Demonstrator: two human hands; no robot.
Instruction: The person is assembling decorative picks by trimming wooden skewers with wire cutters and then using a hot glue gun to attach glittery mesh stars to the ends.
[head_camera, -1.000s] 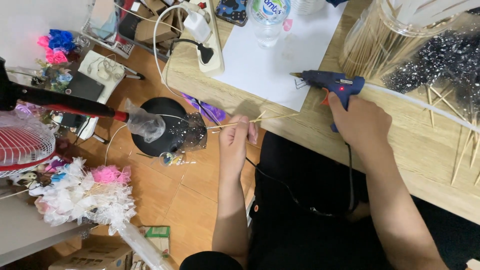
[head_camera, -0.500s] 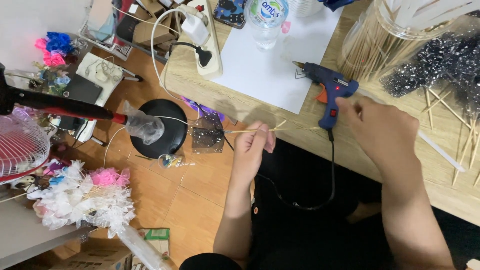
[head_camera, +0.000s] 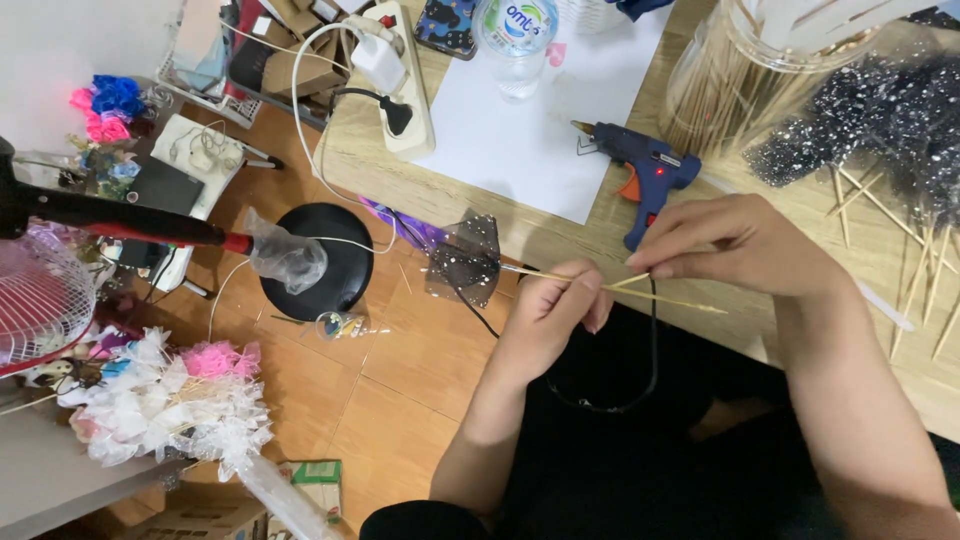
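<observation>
Left hand (head_camera: 555, 310) pinching thin wooden stick (head_camera: 600, 287), dark mesh bow (head_camera: 465, 262) at its far left tip. Right hand (head_camera: 730, 245) nipping a 2nd stick, prob. touching the first. Stick axis running left-right btwn hands; glue gun (head_camera: 640, 170) lying just beyond right hand.

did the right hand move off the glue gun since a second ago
Yes. The right hand let go of the blue glue gun, which now lies on the white paper, and came toward the body to pinch the thin wooden stick.
</observation>
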